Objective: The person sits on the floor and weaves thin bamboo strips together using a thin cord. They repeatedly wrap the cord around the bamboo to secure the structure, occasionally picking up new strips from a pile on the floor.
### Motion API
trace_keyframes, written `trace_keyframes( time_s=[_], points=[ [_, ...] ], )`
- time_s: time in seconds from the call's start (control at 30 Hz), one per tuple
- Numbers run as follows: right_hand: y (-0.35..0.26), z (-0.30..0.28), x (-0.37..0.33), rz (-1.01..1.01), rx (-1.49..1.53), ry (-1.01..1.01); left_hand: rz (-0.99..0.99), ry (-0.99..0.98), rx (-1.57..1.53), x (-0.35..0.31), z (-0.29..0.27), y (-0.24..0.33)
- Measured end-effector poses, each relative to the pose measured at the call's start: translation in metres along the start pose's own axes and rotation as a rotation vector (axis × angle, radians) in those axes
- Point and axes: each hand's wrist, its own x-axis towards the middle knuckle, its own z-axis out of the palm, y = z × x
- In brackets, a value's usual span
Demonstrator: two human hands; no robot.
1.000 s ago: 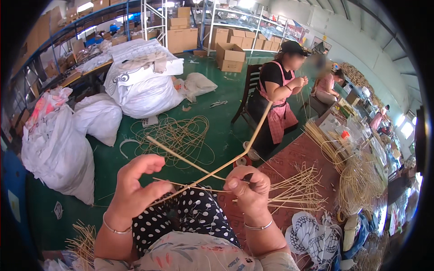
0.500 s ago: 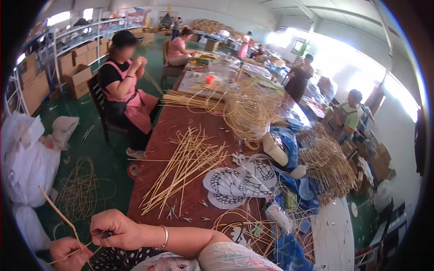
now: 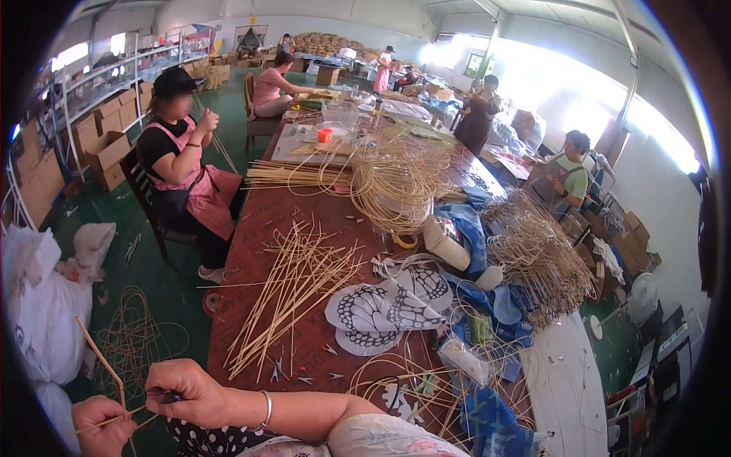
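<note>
Low at the left, my left hand [image 3: 103, 426] pinches thin bamboo strips that cross each other. One bent bamboo strip [image 3: 100, 351] rises from that crossing, angled up and left. Close beside it, my right hand [image 3: 186, 392], with a bracelet [image 3: 266, 410] on its wrist, is closed around a small dark tool [image 3: 169, 396]. Its kind is mostly hidden by the fingers. A thin strip end runs between the two hands. Beyond them on the red-brown table [image 3: 221, 335] lies a loose pile of cut bamboo sticks [image 3: 293, 301].
Black-and-white butterfly-wing sheets [image 3: 381, 312], small clips [image 3: 327, 349] and coiled bamboo strips [image 3: 400, 186] cover the table. Bent bamboo frames [image 3: 541, 259] are heaped at the right. White sacks [image 3: 49, 305] and a strip coil [image 3: 137, 343] sit on the floor left. A co-worker [image 3: 186, 160] sits at the table's left side.
The whole view has shifted, so the table and people appear further left. Both hands keep their grips, and the crossed strips stay between them.
</note>
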Motion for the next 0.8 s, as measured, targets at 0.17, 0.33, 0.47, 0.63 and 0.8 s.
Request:
trace_keyframes(
  time_s=[0.17, 0.33, 0.47, 0.63, 0.8],
  points=[
    [-0.007, -0.006, -0.002, -0.002, 0.003, 0.018, 0.052, 0.025, 0.047, -0.002, 0.005, -0.004],
    [-0.012, -0.007, -0.003, 0.008, 0.046, 0.014, 0.056, 0.039, -0.009, -0.006, 0.008, -0.003],
    [-0.017, -0.009, -0.004, 0.040, 0.059, 0.001, 0.007, -0.026, -0.005, -0.007, 0.006, 0.001],
    [-0.018, -0.009, -0.004, 0.014, 0.063, 0.016, -0.022, 0.071, -0.061, -0.008, 0.009, -0.008],
    [-0.017, -0.012, -0.006, 0.054, 0.057, -0.003, -0.037, 0.067, -0.015, -0.006, 0.008, -0.008]
  ],
)
